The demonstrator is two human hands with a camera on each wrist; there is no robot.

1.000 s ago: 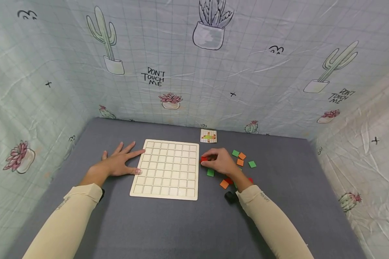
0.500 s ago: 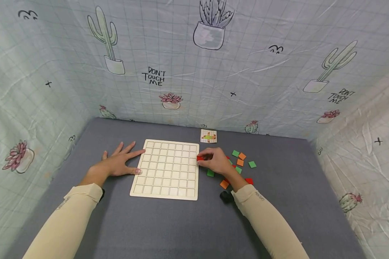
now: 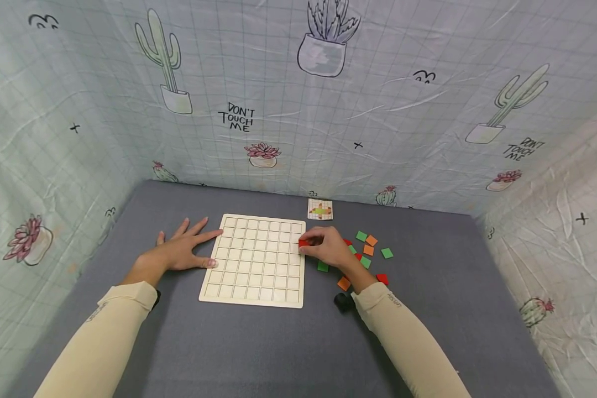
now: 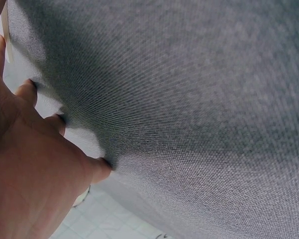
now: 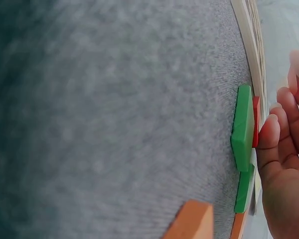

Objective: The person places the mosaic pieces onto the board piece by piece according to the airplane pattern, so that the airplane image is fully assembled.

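Observation:
A pale wooden board (image 3: 256, 260) marked with a grid of square cells lies on the grey table. My left hand (image 3: 181, 251) is spread flat at its left side, thumb and one fingertip on the board's edge, the others on the cloth. In the left wrist view, the left fingertips (image 4: 103, 169) press on the grey fabric. My right hand (image 3: 328, 247) pinches a red square tile (image 3: 303, 242) between thumb and fingers, over the board's right-hand column. A green tile (image 3: 323, 266) lies just below that hand. In the right wrist view, the right hand (image 5: 286, 149) partly hides the board edge.
Loose green, orange and red tiles lie right of the board, among them an orange tile (image 3: 344, 283) and a red tile (image 3: 382, 278). A small patterned card (image 3: 320, 209) sits behind the board. A printed cloth wall (image 3: 298, 138) rises at the back.
My right hand has moved a little left with the red tile, from the table beside the board to over its right edge. The left hand has stayed in place.

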